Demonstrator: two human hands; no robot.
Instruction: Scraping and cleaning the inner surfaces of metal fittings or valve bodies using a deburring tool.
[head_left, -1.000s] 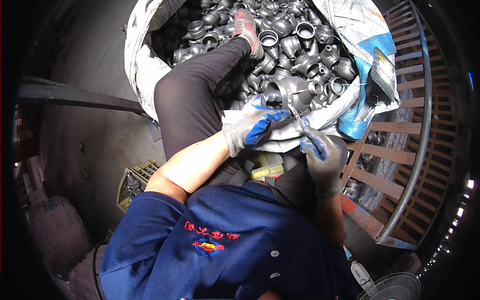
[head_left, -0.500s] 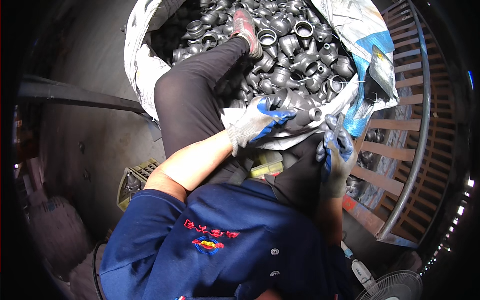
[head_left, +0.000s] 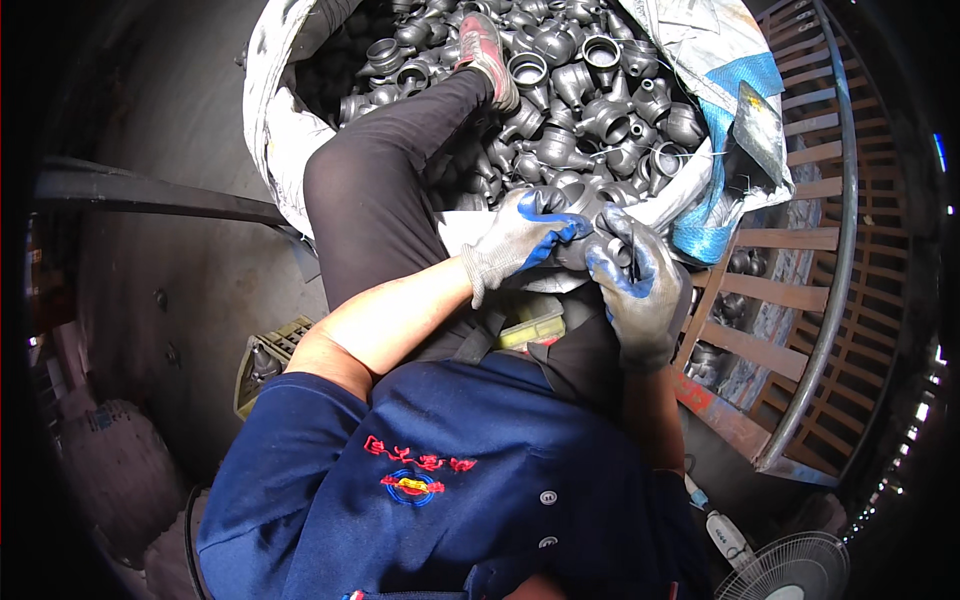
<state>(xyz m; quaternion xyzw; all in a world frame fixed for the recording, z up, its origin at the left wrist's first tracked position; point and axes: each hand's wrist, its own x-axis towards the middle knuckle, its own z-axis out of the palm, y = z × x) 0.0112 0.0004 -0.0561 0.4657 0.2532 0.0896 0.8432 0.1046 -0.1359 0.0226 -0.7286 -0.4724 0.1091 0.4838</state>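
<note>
My left hand (head_left: 525, 238), in a grey glove with a blue palm, is closed on a dark grey metal casting (head_left: 572, 256). The casting has a rounded body and a short spout, and I hold it over my lap at the sack's near edge. Against its spout end is my right hand (head_left: 640, 285), gloved alike, with fingers bent together. Whatever lies in those fingers is mostly hidden. Beyond both hands, a heap of similar castings (head_left: 560, 148) fills a large white woven sack (head_left: 262, 110).
My leg in dark trousers (head_left: 350, 190) reaches into the sack, shoe (head_left: 482, 55) on the castings. A slatted metal rack (head_left: 780, 290) stands at the right. A yellow crate (head_left: 250, 385) is at the left, a fan (head_left: 800, 570) at lower right, and a dark bar (head_left: 160, 190) at far left.
My right hand has moved left and up from beside the sack's edge to the casting. In the earlier frame a thin dark piece showed between its fingers. My left hand keeps its hold.
</note>
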